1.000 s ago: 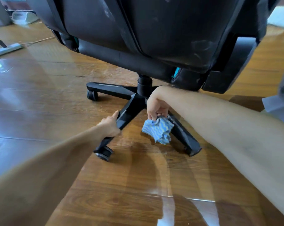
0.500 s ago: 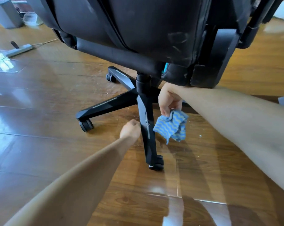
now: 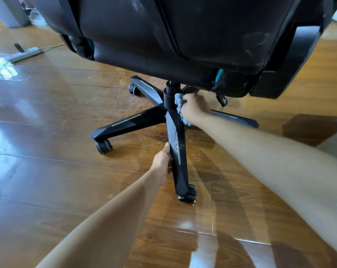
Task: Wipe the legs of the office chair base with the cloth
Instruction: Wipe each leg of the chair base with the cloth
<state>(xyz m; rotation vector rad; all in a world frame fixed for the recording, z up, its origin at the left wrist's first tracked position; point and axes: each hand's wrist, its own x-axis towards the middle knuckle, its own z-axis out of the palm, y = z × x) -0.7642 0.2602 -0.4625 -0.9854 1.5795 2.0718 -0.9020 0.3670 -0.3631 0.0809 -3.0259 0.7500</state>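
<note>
Right hand (image 3: 195, 108) grasps the blue cloth (image 3: 179, 103) and presses it against the central hub (image 3: 169, 102), where the near leg (image 3: 178, 151) begins. Left hand (image 3: 162, 161) grips this leg's side. Wiping is starting; next, I think, the cloth must slide toward the caster (image 3: 188, 194).

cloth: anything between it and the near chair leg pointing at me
Nothing lies between. The cloth, in the right hand, is at the hub end of the near leg, and the leg's top face is bare down to the caster. Only the left hand grips its left edge about midway.
</note>
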